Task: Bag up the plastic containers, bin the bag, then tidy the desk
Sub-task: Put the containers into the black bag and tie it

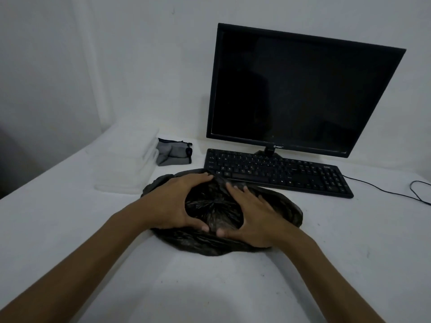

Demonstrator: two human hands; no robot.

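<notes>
- A crumpled black plastic bag (221, 220) lies on the white bench (349, 241), near the middle, its thin glossy film wrinkled into fine folds.
- The left hand (172, 206) rests on the bag's left side, fingers spread and curved round a bunched dome of film.
- The right hand (254, 215) lies on the right side, fingers splayed, thumb tip close to the left thumb; both hands cup the film loosely, neither clenched.
- Clear, rectangular plastic containers (133, 164) sit stacked far left of the bag, just beside it.
- A small grey fabric pouch (173, 152) lies right of them.
- A flat black keyboard (277, 173) touches the bag's far edge, before a dark monitor (300, 89).
</notes>
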